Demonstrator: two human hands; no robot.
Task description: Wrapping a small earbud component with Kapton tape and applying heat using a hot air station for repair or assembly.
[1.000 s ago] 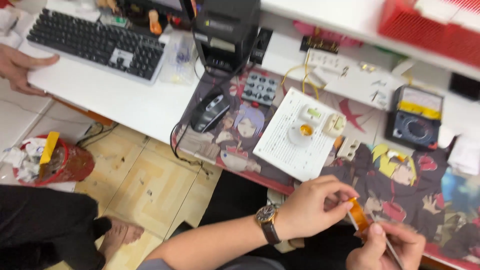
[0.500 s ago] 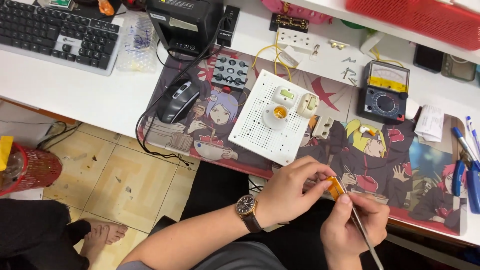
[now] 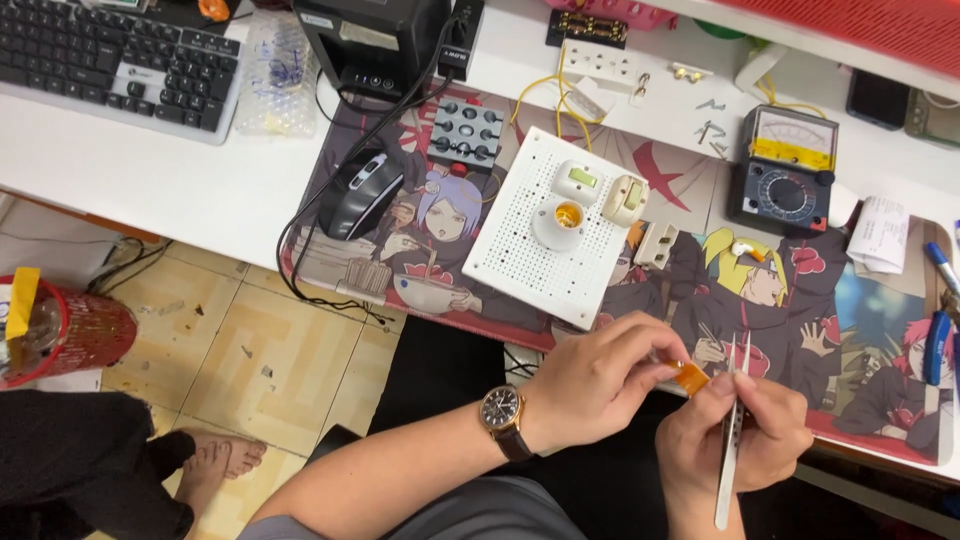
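Note:
My left hand [image 3: 600, 375], with a wristwatch [image 3: 502, 412] on its wrist, pinches one end of a small orange strip [image 3: 689, 377] just off the desk's front edge. My right hand [image 3: 735, 440] holds slim metal tweezers [image 3: 731, 440] upright, and its thumb and fingertips touch the other end of the strip. Beyond the hands lies a white perforated board [image 3: 560, 225] carrying a lamp socket with an orange centre [image 3: 562, 218], a switch and a small fitting.
A cartoon-printed desk mat [image 3: 790, 300] covers the desk. On it or near it are a black mouse [image 3: 360, 192], a keyboard [image 3: 120, 60], an analog multimeter [image 3: 785, 170], a black box [image 3: 375, 40] and blue pens [image 3: 940, 320]. A red basket [image 3: 75, 335] and another person's bare foot [image 3: 225, 460] are on the tiled floor.
The camera has swung right and the view has steadied. Both hands stay together on the orange strip, the tweezers now more upright.

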